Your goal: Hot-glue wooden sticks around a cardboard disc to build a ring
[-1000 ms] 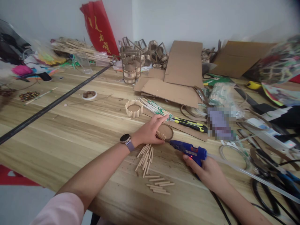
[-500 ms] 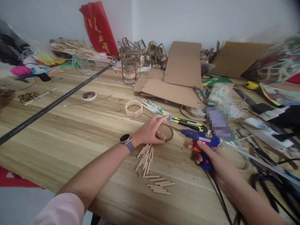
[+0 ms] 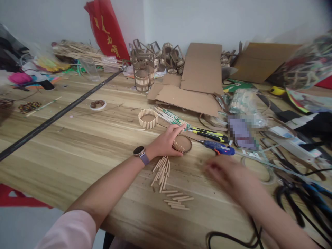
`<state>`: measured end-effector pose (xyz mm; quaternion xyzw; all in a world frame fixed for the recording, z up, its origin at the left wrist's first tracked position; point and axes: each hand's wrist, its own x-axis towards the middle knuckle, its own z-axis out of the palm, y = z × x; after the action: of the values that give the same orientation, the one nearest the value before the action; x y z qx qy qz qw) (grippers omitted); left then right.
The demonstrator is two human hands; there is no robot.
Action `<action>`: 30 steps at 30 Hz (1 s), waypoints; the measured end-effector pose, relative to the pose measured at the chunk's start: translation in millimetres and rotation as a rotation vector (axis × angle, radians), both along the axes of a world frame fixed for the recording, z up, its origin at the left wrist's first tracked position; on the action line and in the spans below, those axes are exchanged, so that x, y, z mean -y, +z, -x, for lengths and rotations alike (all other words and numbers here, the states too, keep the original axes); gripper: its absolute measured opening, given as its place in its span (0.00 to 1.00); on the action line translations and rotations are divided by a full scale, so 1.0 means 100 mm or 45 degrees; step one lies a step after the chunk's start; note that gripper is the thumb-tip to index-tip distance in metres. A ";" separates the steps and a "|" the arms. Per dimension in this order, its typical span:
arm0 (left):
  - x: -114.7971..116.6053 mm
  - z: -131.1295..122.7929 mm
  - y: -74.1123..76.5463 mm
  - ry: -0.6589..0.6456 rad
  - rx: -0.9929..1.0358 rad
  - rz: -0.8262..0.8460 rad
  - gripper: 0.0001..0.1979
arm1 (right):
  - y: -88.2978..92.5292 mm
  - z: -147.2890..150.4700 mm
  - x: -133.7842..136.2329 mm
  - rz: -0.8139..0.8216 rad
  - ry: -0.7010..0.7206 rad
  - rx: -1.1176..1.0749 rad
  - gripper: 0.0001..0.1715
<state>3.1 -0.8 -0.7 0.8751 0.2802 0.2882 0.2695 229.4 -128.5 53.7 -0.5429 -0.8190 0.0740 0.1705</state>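
Note:
My left hand [image 3: 167,141], with a watch on the wrist, grips the left side of a small round cardboard tray [image 3: 184,143], thumb and fingers around its edge. Short wooden sticks stand along part of that tray's rim. Just below it, loose short wooden sticks [image 3: 161,174] lie on the table. A blue glue gun [image 3: 219,147] lies on its side, nozzle toward the tray, its red light lit. Nearer to me, my right hand [image 3: 223,173] is apart from the gun; motion smears its fingers. A finished stick-walled ring [image 3: 148,119] sits behind my left hand.
A yellow-and-black utility knife [image 3: 210,134] lies behind the glue gun. Cardboard sheets [image 3: 186,98] and little stick baskets [image 3: 142,77] stand farther back. A black bar [image 3: 62,112] crosses the left side. Cables and scissors [image 3: 290,197] crowd the right.
My right hand has let go of the glue gun, which now lies on the table, and has drawn back toward me. My left hand stays on the tray.

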 end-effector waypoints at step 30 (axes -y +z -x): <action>-0.01 0.00 -0.02 -0.006 0.011 -0.025 0.59 | -0.11 0.85 0.18 0.037 0.543 0.328 0.13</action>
<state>3.1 -0.3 -2.2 0.8770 0.2740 0.2942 0.2630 144.8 -146.8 42.7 -0.3652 -0.9288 0.0505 0.0375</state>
